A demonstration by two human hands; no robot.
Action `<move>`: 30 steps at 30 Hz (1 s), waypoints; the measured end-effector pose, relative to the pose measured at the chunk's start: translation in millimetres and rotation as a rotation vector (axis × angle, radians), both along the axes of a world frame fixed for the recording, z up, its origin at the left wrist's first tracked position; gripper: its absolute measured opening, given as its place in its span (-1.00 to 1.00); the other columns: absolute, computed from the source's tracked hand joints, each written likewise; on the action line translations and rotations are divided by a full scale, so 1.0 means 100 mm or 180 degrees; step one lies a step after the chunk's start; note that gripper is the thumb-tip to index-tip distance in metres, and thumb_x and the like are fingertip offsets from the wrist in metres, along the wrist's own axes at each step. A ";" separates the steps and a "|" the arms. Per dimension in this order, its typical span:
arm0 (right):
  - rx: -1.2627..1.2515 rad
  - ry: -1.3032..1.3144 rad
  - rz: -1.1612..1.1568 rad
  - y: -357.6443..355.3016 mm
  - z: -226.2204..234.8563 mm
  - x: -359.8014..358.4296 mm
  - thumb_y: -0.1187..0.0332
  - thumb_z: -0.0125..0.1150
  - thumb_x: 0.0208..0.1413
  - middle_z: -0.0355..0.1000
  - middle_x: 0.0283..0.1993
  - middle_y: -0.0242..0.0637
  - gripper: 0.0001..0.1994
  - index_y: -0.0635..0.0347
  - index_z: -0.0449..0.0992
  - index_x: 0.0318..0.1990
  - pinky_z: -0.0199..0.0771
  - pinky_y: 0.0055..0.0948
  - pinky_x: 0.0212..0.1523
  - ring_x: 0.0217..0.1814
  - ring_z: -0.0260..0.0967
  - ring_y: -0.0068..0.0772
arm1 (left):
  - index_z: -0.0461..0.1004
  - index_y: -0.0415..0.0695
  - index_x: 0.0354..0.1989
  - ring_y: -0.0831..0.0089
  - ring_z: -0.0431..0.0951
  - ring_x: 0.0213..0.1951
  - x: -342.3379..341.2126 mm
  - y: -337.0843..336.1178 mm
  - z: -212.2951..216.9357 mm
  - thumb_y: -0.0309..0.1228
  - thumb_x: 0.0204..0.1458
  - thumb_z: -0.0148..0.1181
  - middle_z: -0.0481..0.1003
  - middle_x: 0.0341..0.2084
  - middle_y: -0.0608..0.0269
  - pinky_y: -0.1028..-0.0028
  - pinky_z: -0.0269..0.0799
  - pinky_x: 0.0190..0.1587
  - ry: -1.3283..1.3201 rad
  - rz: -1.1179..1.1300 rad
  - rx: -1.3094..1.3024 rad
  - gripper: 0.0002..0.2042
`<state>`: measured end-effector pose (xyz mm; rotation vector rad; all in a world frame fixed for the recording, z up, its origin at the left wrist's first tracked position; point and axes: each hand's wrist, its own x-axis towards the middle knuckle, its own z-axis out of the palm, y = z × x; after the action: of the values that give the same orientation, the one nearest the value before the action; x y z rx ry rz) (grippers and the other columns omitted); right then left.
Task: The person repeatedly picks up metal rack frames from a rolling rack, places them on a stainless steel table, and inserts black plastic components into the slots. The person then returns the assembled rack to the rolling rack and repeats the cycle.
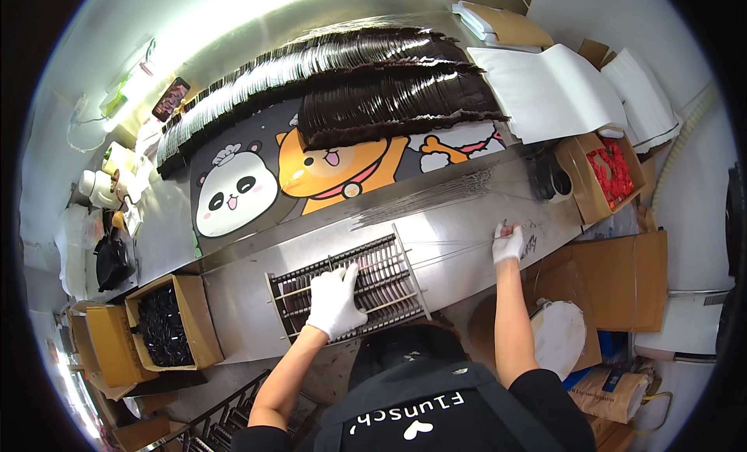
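Note:
A slotted metal rack point(405, 261) with rows of dark flat strips in it lies at the front of the steel table. My left hand point(336, 302), in a white glove, rests over the rack's middle, its thumb apart from the other fingers. To the right, my gloved right hand point(508, 244) is closed in a pinch round the ends of thin metal rods point(451, 249). These rods stretch leftward from my fingers to the rack's right side. More loose thin rods point(428, 199) lie in a bundle on the steel beyond the rack.
Long rows of dark glossy strips point(397, 98) stand at the back on a cartoon-printed mat point(237, 191). Boxes with black pieces point(161, 327) and red pieces point(611, 172) flank the table. White sheets point(552, 94) lie back right; a phone point(170, 99) leans back left.

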<state>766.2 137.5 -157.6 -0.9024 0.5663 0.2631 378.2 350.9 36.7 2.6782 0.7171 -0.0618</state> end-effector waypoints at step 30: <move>-0.0487 -0.0046 0.4692 0.02 0.29 -1.28 0.47 0.18 0.25 0.55 -0.14 -0.20 -0.82 0.35 0.52 -0.04 0.59 -0.34 -0.05 -0.14 0.54 -0.35 | 0.33 -0.27 0.29 -0.01 0.53 -0.08 0.26 -0.05 -0.08 -0.11 -0.42 0.45 0.51 -0.11 -0.07 0.15 0.45 0.00 0.0188 0.0310 0.0193 -0.05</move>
<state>638.3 139.4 -128.2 -1.3380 -0.2070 1.5445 404.4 346.3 28.9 2.7042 0.8803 -0.0955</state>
